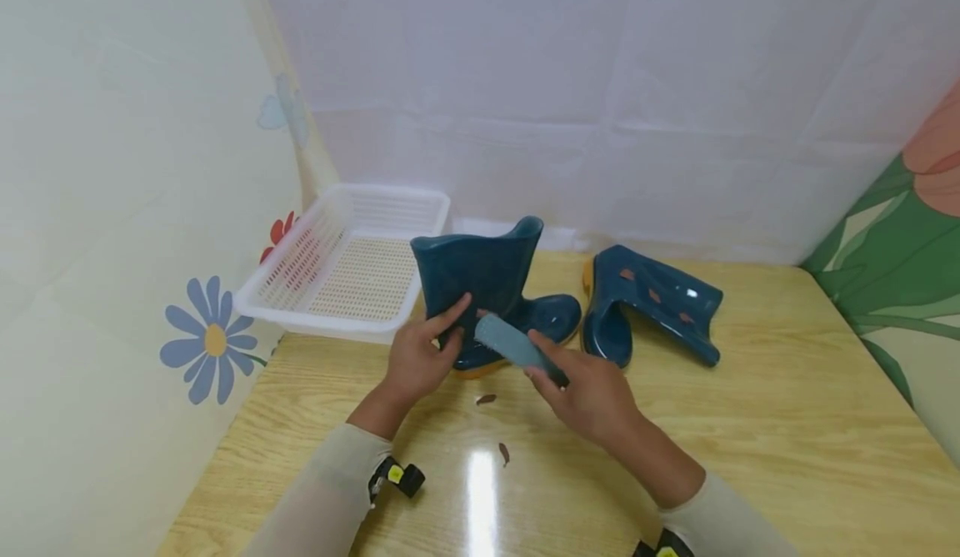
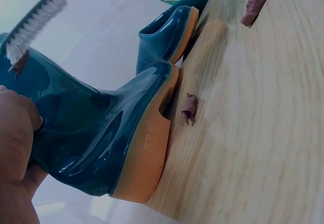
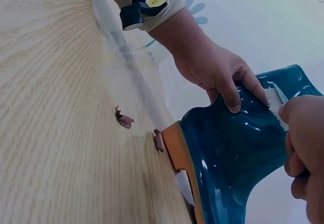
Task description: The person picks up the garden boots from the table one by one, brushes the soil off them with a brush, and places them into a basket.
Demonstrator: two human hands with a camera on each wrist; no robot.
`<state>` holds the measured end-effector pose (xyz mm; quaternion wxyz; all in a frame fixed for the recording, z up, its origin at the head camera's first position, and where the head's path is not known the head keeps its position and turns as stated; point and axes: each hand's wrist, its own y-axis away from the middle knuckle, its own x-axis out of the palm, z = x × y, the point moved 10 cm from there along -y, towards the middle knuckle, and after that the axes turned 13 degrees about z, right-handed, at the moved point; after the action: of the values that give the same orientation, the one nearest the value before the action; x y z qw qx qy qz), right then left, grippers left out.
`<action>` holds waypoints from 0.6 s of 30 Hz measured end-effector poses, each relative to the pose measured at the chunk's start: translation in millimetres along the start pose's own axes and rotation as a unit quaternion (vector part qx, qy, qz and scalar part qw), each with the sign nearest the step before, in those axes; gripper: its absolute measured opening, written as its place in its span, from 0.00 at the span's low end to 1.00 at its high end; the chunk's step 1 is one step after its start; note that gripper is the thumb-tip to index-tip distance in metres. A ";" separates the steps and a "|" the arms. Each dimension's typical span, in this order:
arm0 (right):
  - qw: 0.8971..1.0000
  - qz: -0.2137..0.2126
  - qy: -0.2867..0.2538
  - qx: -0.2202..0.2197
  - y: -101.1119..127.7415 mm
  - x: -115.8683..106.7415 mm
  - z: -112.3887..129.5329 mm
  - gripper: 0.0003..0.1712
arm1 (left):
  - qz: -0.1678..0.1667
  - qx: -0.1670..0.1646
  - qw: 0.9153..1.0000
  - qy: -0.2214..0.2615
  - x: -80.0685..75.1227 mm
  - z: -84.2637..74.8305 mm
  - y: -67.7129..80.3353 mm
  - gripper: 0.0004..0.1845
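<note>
Two hands | left hand (image 1: 415, 363) grips boot (image 1: 480, 278) | right hand (image 1: 592, 394) apparently brush (image 1: 510, 344)

staged recording booth, wooden worktop (image 1: 787, 424) closed in by white sheet walls (image 1: 570, 82), flower-print panels left (image 1: 206, 340) and right (image 1: 911, 232), white plastic basket (image 1: 348, 261) at far left

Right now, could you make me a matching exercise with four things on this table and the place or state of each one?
Things:
1. brush
2. upright boot
3. second boot
4. white basket

Places or states:
A. lying on its side, to the right
B. gripped at the shaft by the left hand
C. at the back left, by the wall
D. held in the right hand, bristles against the boot

Pairs: 1-D, 2-B, 3-A, 4-C
</note>
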<state>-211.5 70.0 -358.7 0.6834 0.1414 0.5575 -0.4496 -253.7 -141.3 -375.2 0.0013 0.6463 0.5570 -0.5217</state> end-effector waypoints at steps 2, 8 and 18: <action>1.000 -0.005 -0.007 0.012 -0.2 -1.9 -2.5 0.30 | 0.000 0.000 1.000 -0.003 -0.2 -0.1 0.2 0.29; 0.997 -0.015 -0.018 0.071 -1.9 -3.6 -18.5 0.30 | 0.003 -0.004 1.000 -0.015 0.7 0.5 0.5 0.29; 0.990 -0.105 -0.041 0.080 0.2 -24.8 -24.0 0.32 | 0.005 -0.004 1.000 -0.015 0.4 -0.6 -0.7 0.29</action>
<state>-225.9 98.1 -344.8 0.6410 0.1177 0.5035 -0.5672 -253.8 -140.4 -374.8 0.0143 0.6410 0.5557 -0.5293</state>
